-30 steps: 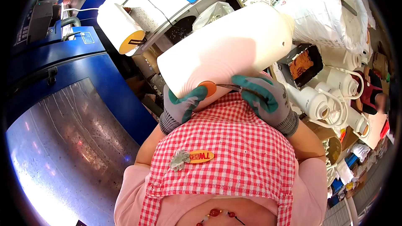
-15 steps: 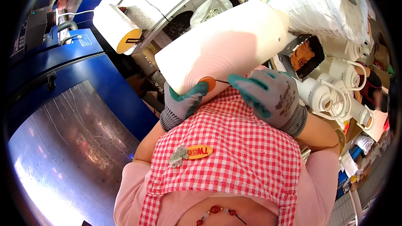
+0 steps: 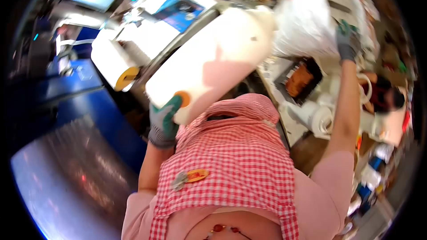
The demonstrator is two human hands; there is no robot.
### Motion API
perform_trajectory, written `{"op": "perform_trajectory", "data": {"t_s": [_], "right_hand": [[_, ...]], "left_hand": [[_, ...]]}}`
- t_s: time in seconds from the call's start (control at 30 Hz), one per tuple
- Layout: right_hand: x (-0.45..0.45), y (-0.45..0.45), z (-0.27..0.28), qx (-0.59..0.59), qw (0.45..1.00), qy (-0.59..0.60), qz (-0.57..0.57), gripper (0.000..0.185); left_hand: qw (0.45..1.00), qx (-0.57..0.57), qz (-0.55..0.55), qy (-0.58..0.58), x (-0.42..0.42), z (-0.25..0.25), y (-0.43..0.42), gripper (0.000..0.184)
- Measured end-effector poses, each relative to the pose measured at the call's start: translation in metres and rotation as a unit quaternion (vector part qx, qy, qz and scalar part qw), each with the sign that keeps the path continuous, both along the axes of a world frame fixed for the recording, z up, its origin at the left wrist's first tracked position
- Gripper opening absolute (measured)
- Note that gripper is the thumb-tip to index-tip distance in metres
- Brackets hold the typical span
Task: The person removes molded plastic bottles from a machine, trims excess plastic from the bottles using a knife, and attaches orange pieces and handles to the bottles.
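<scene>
My left hand [image 3: 164,122], in a grey and green glove, grips the lower left end of a large white plastic container [image 3: 227,44]. Its thumb lies beside a round orange spot [image 3: 183,98] on the wall. The container slants up to the right above my lap, with a small dark hole near its far end. My right hand [image 3: 348,41], gloved alike, is stretched out to the upper right at a big white plastic bag [image 3: 304,22]. Motion blur smears its fingers, and I cannot tell whether they hold the bag.
A black box [image 3: 315,72] with orange-brown material inside stands right of the container. White plastic jugs [image 3: 321,120] lie beyond it. At left are a blue machine [image 3: 95,120] and another white container [image 3: 109,58] with a yellow end. Another person [image 3: 387,98] is at far right.
My right hand has left the orange spot, where a thin dark tool showed, and reached out to the white bag. The container and my left hand have shifted left in view.
</scene>
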State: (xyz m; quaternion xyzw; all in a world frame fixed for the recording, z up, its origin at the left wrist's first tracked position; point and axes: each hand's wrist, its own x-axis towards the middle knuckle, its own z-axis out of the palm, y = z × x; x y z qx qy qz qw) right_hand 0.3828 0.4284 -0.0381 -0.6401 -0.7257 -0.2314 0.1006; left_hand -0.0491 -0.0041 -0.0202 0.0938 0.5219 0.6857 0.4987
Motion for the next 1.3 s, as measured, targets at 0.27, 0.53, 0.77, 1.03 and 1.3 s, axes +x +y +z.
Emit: {"op": "perform_trajectory", "data": {"t_s": [0.27, 0.53, 0.77, 1.03, 1.3], "right_hand": [[-0.156, -0.128, -0.017, -0.355, 0.425, 0.776, 0.303, 0.062], [-0.215, -0.178, 0.033, -0.321, 0.390, 0.833, 0.225, 0.054], [-0.220, -0.193, 0.030, -0.362, 0.401, 0.794, 0.278, 0.054], [-0.217, -0.187, 0.010, -0.315, 0.463, 0.751, 0.350, 0.049], [-0.258, -0.165, -0.064, -0.393, 0.568, 0.718, 0.081, 0.042]], "left_hand": [[0.998, -0.027, -0.017, -0.061, 0.009, 0.022, 0.015, 0.048], [0.998, -0.035, 0.001, -0.051, 0.019, 0.001, -0.010, 0.037], [0.996, -0.053, -0.076, 0.002, -0.002, -0.035, -0.061, 0.040], [0.997, -0.013, 0.001, -0.075, 0.015, -0.024, -0.044, 0.051], [0.980, -0.081, 0.128, 0.126, 0.039, -0.003, -0.020, 0.028]]}}
